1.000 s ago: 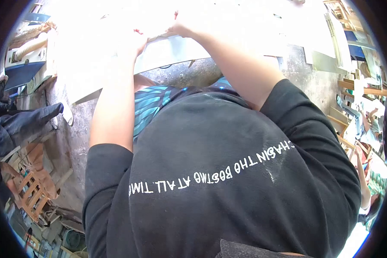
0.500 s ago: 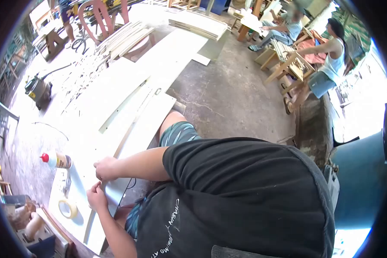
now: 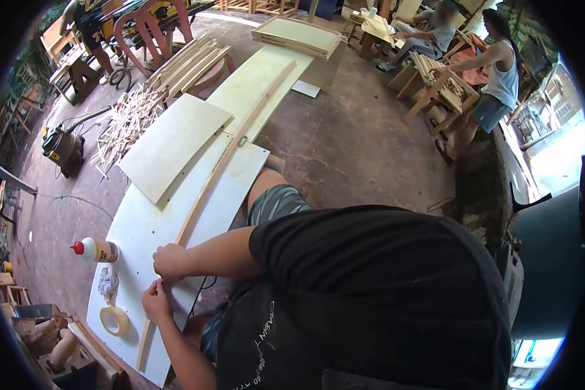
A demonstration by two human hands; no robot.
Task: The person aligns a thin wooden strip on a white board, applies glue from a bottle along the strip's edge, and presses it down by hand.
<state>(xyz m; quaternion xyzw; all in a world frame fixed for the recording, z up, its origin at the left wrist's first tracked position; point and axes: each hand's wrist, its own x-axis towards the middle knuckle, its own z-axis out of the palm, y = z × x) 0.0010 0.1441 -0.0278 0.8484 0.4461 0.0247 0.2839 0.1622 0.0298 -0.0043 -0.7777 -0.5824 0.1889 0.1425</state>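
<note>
White worktop (image 3: pixel 134 222); along it, a long wooden strip (image 3: pixel 203 196). Left hand (image 3: pixel 156 302) and right hand (image 3: pixel 173 261) curl over the strip's near stretch; what they grip I cannot tell. Uneven pressure could skew the strip.

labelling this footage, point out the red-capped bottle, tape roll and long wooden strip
Red-capped bottle (image 3: pixel 101 249), head view: its body
Tape roll (image 3: pixel 124 320), head view: ring's right side
Long wooden strip (image 3: pixel 208 188), head view: its middle stretch

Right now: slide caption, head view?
Left hand and right hand at a long wooden strip, bottle and tape roll nearby.
</note>
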